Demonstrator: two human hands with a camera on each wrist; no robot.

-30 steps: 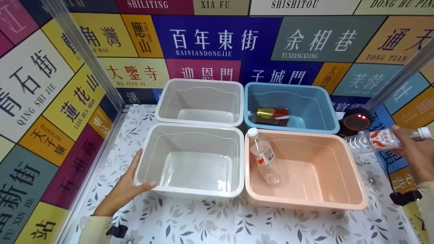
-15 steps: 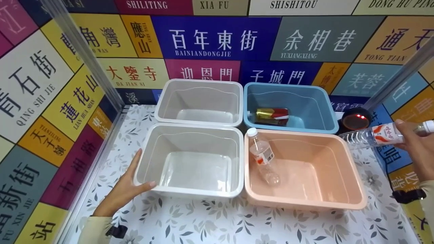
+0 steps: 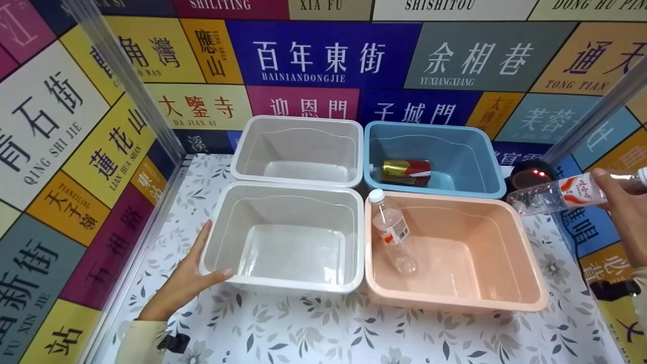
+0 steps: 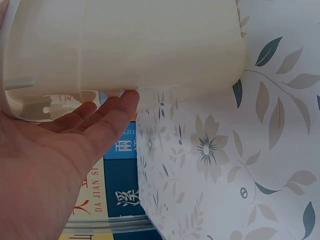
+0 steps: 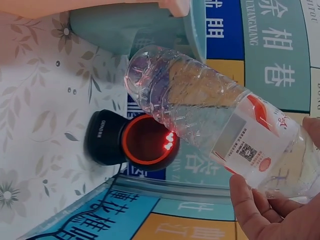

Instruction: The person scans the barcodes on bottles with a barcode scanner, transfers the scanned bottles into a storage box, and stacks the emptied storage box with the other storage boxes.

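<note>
My right hand (image 3: 624,207) grips a clear plastic bottle (image 3: 538,197) near its red-and-white label, above the right end of the peach bin (image 3: 533,283). The bottle lies nearly level, white cap to the right. In the right wrist view, the label's printed code side (image 5: 248,150) shows, and the bottle's base end is beside a black scanner (image 5: 105,137) with a lit red window. My left hand (image 3: 187,283) rests against the near left corner of the white bin (image 3: 283,288), thumb on the rim. Its fingers (image 4: 112,117) lie fairly straight along the outer wall.
Another clear bottle (image 3: 391,230) leans inside the peach bin. Behind stand a grey bin (image 3: 298,184) and a blue bin (image 3: 498,177) holding a gold-and-red can (image 3: 404,173). Sign-patterned walls enclose the flower-patterned table (image 3: 303,333). A cable (image 5: 95,212) runs from the scanner.
My right hand has moved a little right and up with the bottle, which has turned so its label shows differently. My left hand has kept its place at the white bin.
</note>
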